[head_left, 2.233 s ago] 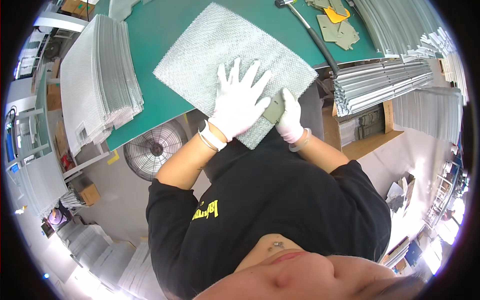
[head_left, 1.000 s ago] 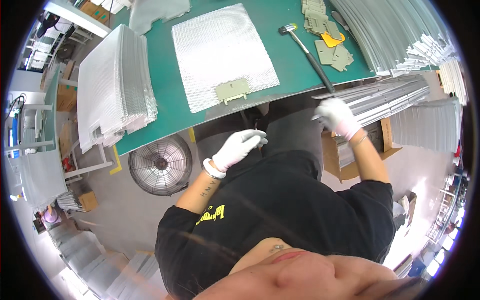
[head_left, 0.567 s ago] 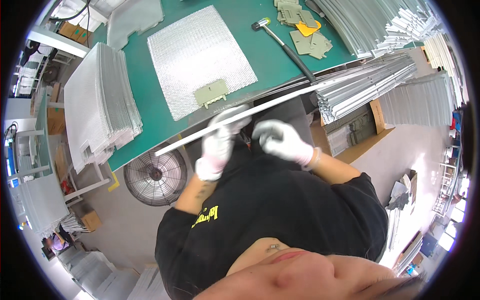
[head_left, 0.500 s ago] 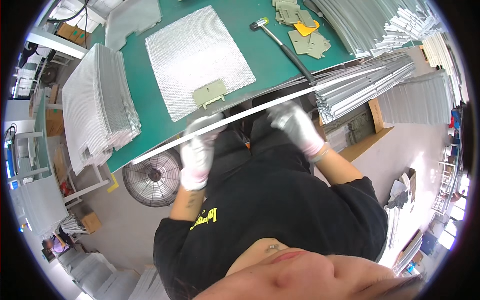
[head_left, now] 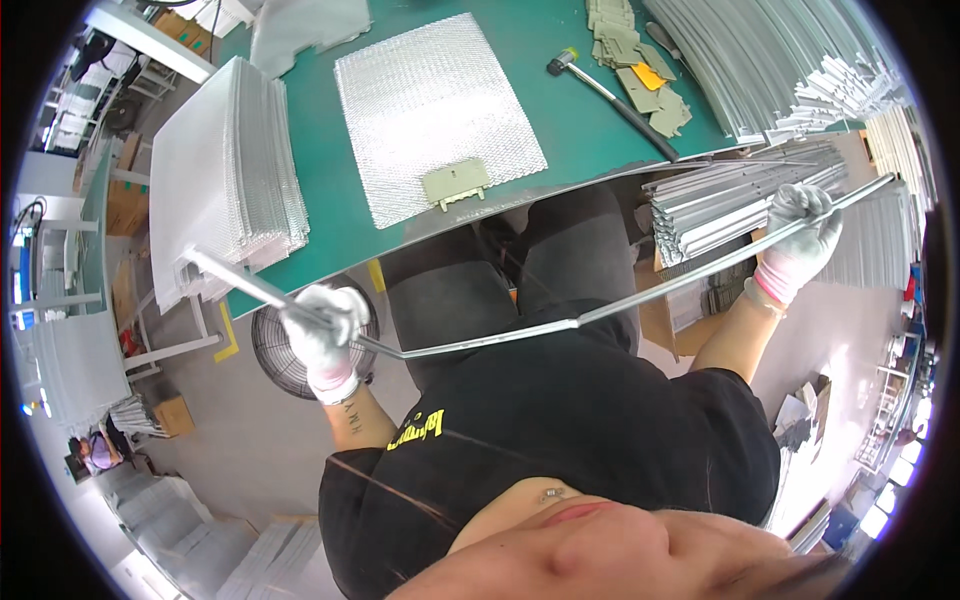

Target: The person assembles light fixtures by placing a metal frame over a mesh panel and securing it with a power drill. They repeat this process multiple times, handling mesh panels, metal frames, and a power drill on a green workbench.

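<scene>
A long, thin metal strip (head_left: 490, 343), bent at two places, stretches across in front of my torso. My left hand (head_left: 325, 325), in a white glove, is closed round it towards its left end. My right hand (head_left: 803, 235), gloved too, grips it near the right end. On the green table (head_left: 560, 130) beyond lies a silver mesh sheet (head_left: 435, 110). An olive plastic plate (head_left: 455, 183) with small prongs rests on the sheet's near edge. To its right is a hammer (head_left: 615, 100) with a black handle.
A tall stack of mesh sheets (head_left: 225, 170) stands at the table's left. Olive plates (head_left: 615, 40) and an orange piece (head_left: 648, 77) lie at the back right, beside piled metal strips (head_left: 740, 60). More strips (head_left: 700, 205) stick out by the table's right edge, above a cardboard box (head_left: 660, 315). A fan (head_left: 275, 350) stands below.
The strip, earlier straight along the table's front edge, is now nearer my body and bent at two places. My hands have moved apart, the right one far to the right.
</scene>
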Tool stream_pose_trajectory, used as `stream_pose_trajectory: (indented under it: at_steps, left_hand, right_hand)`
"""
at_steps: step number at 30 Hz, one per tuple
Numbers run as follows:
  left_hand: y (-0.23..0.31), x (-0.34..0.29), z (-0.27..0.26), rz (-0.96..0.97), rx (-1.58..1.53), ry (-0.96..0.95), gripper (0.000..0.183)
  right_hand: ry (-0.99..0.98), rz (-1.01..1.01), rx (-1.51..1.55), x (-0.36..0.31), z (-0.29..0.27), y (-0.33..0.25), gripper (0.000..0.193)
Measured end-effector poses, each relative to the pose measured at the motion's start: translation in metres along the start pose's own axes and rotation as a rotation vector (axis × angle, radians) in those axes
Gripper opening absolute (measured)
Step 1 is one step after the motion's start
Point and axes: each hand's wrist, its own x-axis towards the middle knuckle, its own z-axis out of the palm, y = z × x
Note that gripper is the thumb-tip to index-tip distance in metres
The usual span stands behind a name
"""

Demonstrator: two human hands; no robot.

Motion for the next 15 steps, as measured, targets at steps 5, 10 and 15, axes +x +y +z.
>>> stream_pose_trajectory:
  at_steps: [5, 10, 15]
  left_hand:
    - [-0.032, -0.012, 0.021, -0.201, 0.160, 0.000, 0.073]
    - [-0.065, -0.025, 0.052, -0.337, 0.272, 0.205, 0.057]
    - [-0.062, 0.004, 0.054, 0.418, 1.441, 0.477, 0.075]
  right_hand:
    - [-0.137, 0.227, 0.049, -0.019, 0.081, 0.117, 0.022]
    - [-0.214, 0.662, -0.069, 0.015, 0.022, 0.250, 0.022]
    - [-0.183, 0.544, -0.809, 0.010, 0.013, 0.290, 0.024]
